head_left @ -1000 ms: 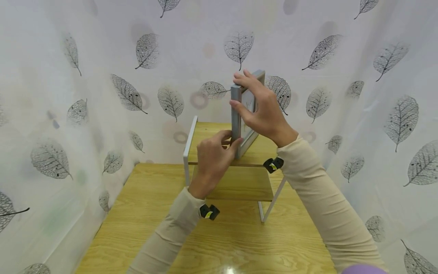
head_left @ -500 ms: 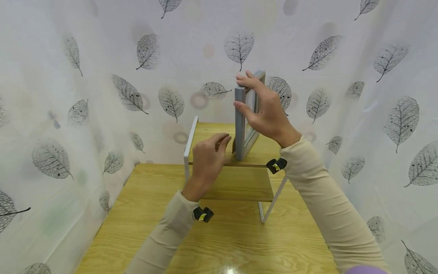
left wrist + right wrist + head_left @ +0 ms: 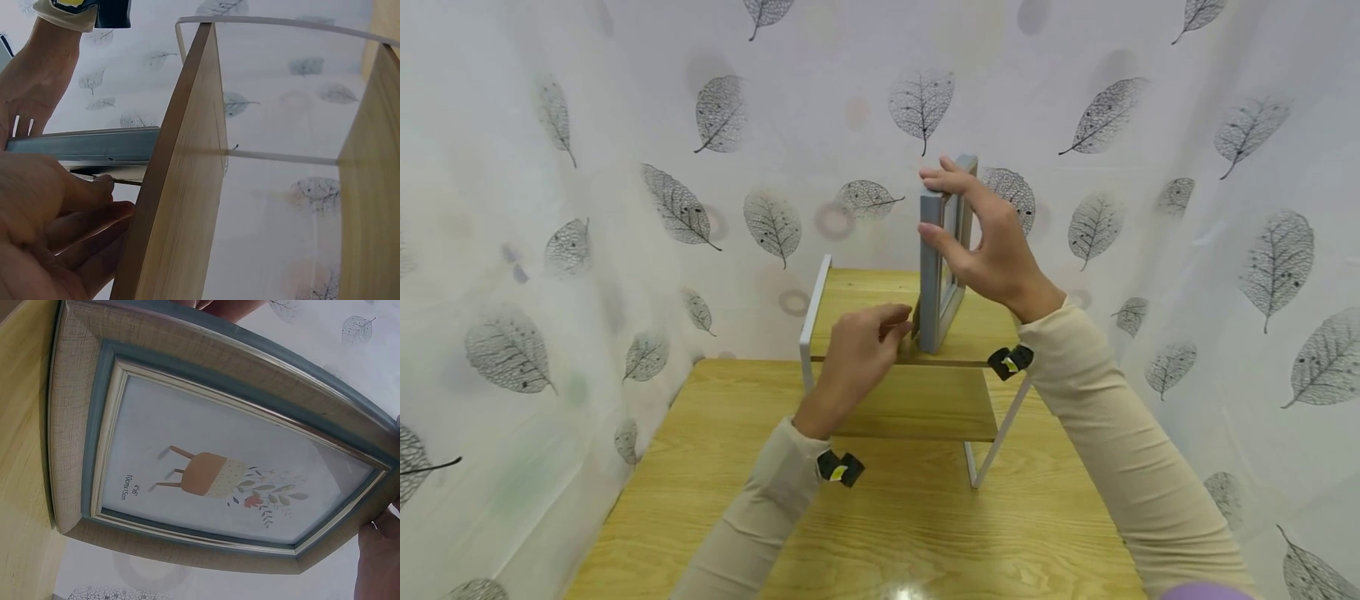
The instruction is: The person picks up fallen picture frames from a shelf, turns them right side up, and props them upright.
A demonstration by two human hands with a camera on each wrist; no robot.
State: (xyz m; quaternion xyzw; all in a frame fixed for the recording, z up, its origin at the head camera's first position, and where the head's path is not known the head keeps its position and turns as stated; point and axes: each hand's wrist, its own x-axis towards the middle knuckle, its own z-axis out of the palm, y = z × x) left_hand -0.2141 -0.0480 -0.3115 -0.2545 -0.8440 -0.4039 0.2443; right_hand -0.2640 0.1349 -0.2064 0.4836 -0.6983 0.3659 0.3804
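Note:
A grey picture frame (image 3: 931, 275) stands upright on the top board of a small two-tier shelf, its narrow side edge toward me. In the right wrist view, the picture (image 3: 206, 475) behind its pane shows a pot with plants and appears sideways. My right hand (image 3: 996, 242) grips the frame's upper near corner, thumb on the side edge and fingers over the top. Behind the frame, a thin backing flap (image 3: 916, 319) juts out slightly. My left hand (image 3: 865, 346) is beside that flap, fingers loosely bent; in the left wrist view its thumb (image 3: 94, 190) is apart from the fingers.
The shelf has a wooden top board (image 3: 865, 287), a lower board (image 3: 925, 404) and white metal side frames (image 3: 816, 304). It stands on a wood-grain table (image 3: 880, 517). A leaf-patterned curtain (image 3: 835, 100) surrounds the table at the back and sides.
The frame has turned more edge-on and shifted slightly right with my right hand. My left hand has let go of its lower edge, drawn back left, then come near the flap.

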